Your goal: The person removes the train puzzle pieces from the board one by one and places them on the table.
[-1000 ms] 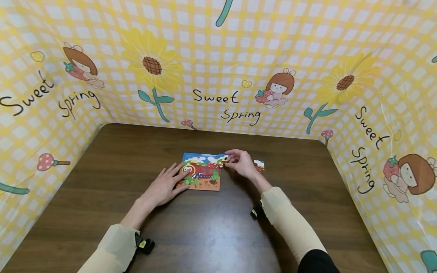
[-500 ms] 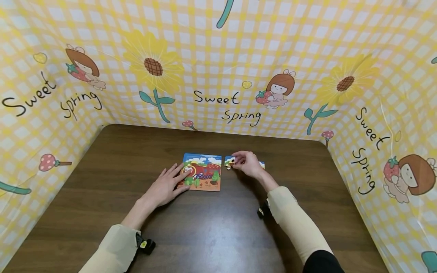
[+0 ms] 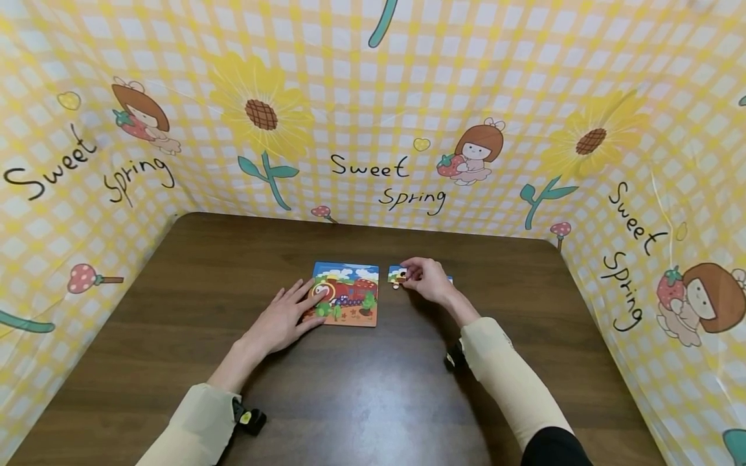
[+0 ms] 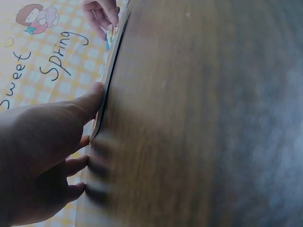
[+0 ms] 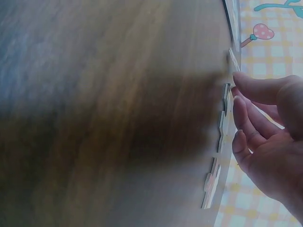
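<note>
"Showing nearest are two pale sleeves (image 3: 186, 427), entering at the lower left and lower right of the head view, with small black devices (image 3: 250, 421) sitting by the wrists."

"And the left hand (image 3: 285, 318)?"

"It's resting on the left edge of a picture board (image 3: 350, 303), just below the frame's centre. Its fingers are lying straight and apart, and the board is lying flat on the brown table (image 3: 350, 388)."

"What is the right hand (image 3: 430, 281) doing?"

"Right of the board, it's pinching a small puzzle piece (image 3: 395, 276), thumb and fingers clamping its right side. That piece is sitting near the board's upper right edge, not touching it; whether it's touching the table, I cannot tell."

"Is anything lying under that hand?"

"More pieces (image 5: 211, 184) are lying in a row, showing at the right of the right wrist view."

"And farthest?"

"A yellow-checked cloth (image 3: 361, 97) is hanging across the top and both sides, carrying printed sunflowers (image 3: 261, 115)."
</note>
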Demonstrator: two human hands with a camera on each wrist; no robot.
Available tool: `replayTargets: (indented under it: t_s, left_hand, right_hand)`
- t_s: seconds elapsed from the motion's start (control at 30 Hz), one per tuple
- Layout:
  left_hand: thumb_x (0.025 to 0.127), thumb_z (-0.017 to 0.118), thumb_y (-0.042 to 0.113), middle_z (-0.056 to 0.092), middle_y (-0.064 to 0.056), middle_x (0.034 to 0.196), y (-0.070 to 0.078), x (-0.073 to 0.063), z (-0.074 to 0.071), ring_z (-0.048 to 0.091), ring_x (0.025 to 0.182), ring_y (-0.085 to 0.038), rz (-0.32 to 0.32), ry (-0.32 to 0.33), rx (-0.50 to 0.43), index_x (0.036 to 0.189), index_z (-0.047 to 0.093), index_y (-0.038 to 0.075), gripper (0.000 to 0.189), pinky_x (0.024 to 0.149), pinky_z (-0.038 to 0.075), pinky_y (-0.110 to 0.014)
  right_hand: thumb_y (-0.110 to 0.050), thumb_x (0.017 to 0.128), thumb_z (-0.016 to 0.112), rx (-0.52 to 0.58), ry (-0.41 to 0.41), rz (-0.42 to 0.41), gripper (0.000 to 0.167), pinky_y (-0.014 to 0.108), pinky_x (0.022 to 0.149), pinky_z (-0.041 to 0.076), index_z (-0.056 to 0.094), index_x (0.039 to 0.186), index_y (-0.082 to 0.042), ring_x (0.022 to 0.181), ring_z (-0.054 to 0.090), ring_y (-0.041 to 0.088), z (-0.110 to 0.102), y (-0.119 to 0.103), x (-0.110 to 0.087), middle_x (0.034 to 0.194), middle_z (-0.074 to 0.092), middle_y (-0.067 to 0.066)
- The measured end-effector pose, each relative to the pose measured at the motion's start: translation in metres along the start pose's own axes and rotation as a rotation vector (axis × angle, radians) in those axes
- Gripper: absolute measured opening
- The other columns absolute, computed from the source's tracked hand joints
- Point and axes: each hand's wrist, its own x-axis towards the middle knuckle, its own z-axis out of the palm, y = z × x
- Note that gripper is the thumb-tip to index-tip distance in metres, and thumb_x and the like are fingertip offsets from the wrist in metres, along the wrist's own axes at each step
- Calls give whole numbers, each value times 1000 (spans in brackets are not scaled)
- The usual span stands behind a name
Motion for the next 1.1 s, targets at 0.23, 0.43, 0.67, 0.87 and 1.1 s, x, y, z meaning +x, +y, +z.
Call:
replayTargets:
  t_s: [0.23,0.43,0.67,0.87,1.1]
  left_hand:
    - [110,63,49,33,-23,179,-6,2,4,28,166,-52,5,-4,-28,168,50,18,66,130,24,-77]
    - [110,66,43,35,-24,178,-2,2,1,30,165,-53,3,4,-7,167,50,15,65,129,26,-77]
    - [111,66,41,34,-22,179,0,0,-1,30,166,-52,-8,-7,8,168,49,16,65,130,26,-76]
    - [110,66,42,33,-22,180,-4,1,2,28,166,-52,-4,-6,-21,168,49,16,66,131,24,-77]
    - [110,65,46,32,-22,180,-7,3,4,27,167,-52,-4,-7,-33,168,48,17,67,131,23,-77]
  right_hand:
    - [2,97,80,-12,-8,9,36,31,81,55,74,132,3,92,67,22,0,0,0,106,73,16]
    - [1,96,82,-38,-10,-1,34,35,85,57,75,130,2,93,66,23,1,0,2,106,72,15]
    - [-1,96,83,-80,-17,-2,35,36,84,52,76,130,1,92,59,23,5,-1,5,106,67,14]
    - [-4,97,83,-87,-17,10,36,35,83,47,76,132,0,92,55,23,6,2,8,107,64,14]
    - [-7,96,85,-106,-21,10,37,33,83,46,77,132,-1,92,55,23,6,-1,9,107,65,14]
